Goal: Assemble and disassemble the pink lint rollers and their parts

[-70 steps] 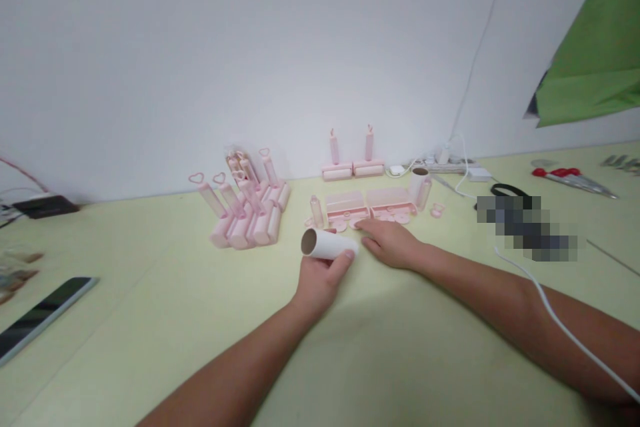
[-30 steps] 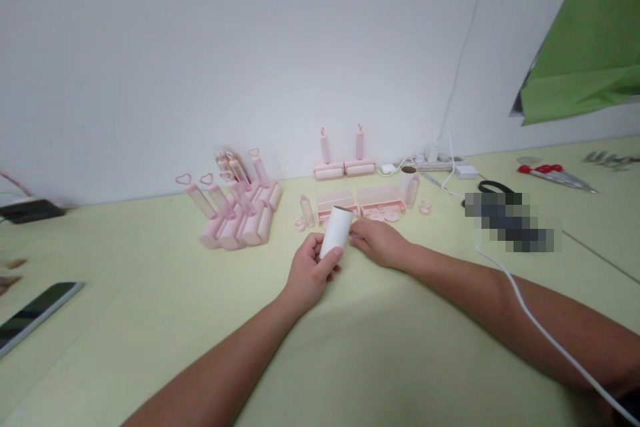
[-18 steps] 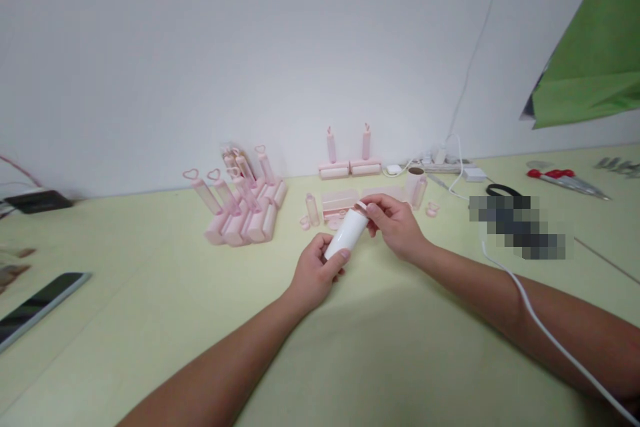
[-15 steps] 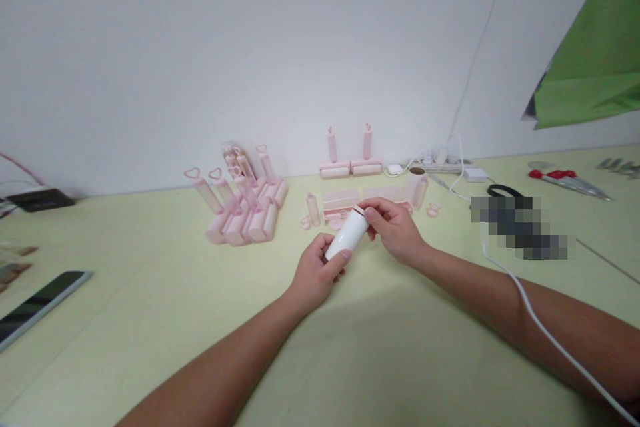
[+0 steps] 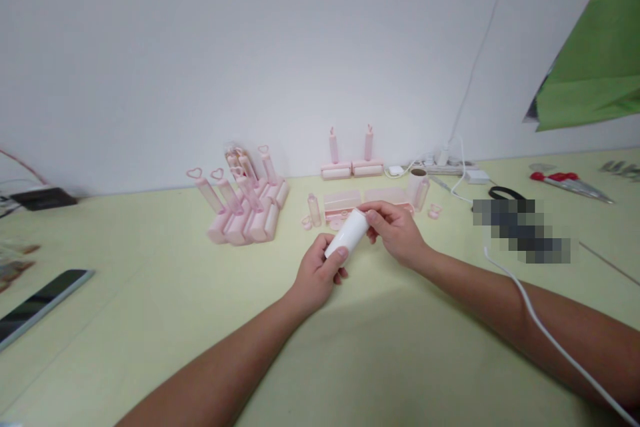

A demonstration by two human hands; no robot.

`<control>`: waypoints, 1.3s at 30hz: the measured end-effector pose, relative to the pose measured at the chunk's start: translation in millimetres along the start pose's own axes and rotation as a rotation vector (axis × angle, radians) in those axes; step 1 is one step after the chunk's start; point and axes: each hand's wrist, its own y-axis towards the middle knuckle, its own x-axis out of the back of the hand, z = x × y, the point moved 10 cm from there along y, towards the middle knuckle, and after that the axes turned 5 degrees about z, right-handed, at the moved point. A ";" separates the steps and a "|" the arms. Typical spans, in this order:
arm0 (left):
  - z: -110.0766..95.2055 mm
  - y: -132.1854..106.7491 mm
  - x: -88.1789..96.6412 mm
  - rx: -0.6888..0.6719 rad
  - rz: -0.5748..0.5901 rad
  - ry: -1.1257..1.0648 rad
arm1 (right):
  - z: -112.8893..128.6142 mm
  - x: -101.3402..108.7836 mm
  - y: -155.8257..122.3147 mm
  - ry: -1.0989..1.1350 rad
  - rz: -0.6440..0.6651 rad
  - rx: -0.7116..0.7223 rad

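Observation:
A white lint-roller paper roll [image 5: 349, 232] is held tilted above the table, its upper end leaning right. My left hand [image 5: 319, 270] is wrapped around its lower part, thumb on the near side. At the upper end, my right hand [image 5: 395, 230] pinches the rim with thumb and fingers; a thin pinkish edge shows there, partly hidden by the fingers. Behind the hands lie open pink roller cases [image 5: 343, 200]. A pink tube-shaped handle [image 5: 313, 209] stands to their left, and another roll [image 5: 417, 180] with a brown core stands to their right.
Several pink lint rollers [image 5: 247, 223] with heart-topped handles stand at the left back. Two more [image 5: 336, 170] are against the wall. A white cable [image 5: 525, 300] crosses my right forearm. Red-handled scissors [image 5: 565, 178] lie far right, a phone [image 5: 43, 303] at the left.
The brown gap near the roll's upper end has closed, and the end piece now sits flush. Both hands keep their hold almost in place.

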 end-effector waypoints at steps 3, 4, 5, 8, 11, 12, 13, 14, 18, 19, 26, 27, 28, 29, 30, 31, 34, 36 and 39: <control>-1.3 0.1 -0.5 -0.011 0.006 0.003 | 0.9 -2.3 -2.7 0.005 0.011 0.004; -1.7 0.2 -0.2 -0.014 0.003 0.001 | 1.6 -3.0 -3.7 0.004 0.014 0.008; -2.0 0.4 0.4 -0.015 -0.002 -0.002 | 2.5 -3.4 -4.7 0.002 0.016 0.015; -1.9 1.2 2.0 -0.016 -0.015 -0.014 | 7.8 -4.3 -7.3 -0.027 0.019 0.062; -0.9 1.9 2.3 -0.017 -0.015 -0.024 | 16.7 0.0 -11.6 -0.111 -0.039 0.152; -0.6 2.0 2.2 -0.019 -0.012 -0.026 | 19.5 2.7 -13.9 -0.145 -0.075 0.181; -0.3 2.0 2.2 -0.022 -0.011 -0.028 | 21.3 4.7 -16.2 -0.178 -0.106 0.201; 0.0 1.9 2.1 -0.024 -0.007 -0.029 | 21.6 4.2 -18.0 -0.206 -0.109 0.209; 2.8 1.4 3.1 -0.013 -0.012 -0.029 | 9.6 -14.7 -18.9 -0.272 0.081 0.139; 3.7 1.3 3.4 -0.009 -0.014 -0.030 | 6.6 -16.9 -18.9 -0.277 0.110 0.124; 3.3 1.7 13.1 -0.001 -0.102 0.078 | -17.6 3.0 -15.1 -0.245 -0.009 0.005; 1.8 1.9 16.5 -0.007 -0.129 0.076 | -22.0 5.1 -15.3 -0.249 -0.022 -0.019; -0.3 2.2 20.4 -0.020 -0.157 0.056 | -25.9 5.2 -15.9 -0.253 -0.020 -0.041; -2.6 2.5 24.6 -0.039 -0.187 0.020 | -29.2 2.6 -17.1 -0.249 0.004 -0.062; -5.1 2.9 28.9 -0.060 -0.215 -0.024 | -31.7 -2.0 -19.0 -0.236 0.042 -0.081; -7.4 3.3 32.7 -0.082 -0.239 -0.068 | -33.1 -9.0 -21.7 -0.222 0.097 -0.098; -10.4 5.6 35.9 -0.108 -0.240 -0.137 | -30.3 -40.2 -34.1 -0.233 0.341 -0.109; -7.5 6.8 33.0 -0.081 -0.216 -0.149 | -26.4 -59.4 -42.3 -0.290 0.497 -0.089; 0.3 7.0 26.0 -0.012 -0.187 -0.196 | -19.6 -65.2 -39.3 -0.451 0.534 0.003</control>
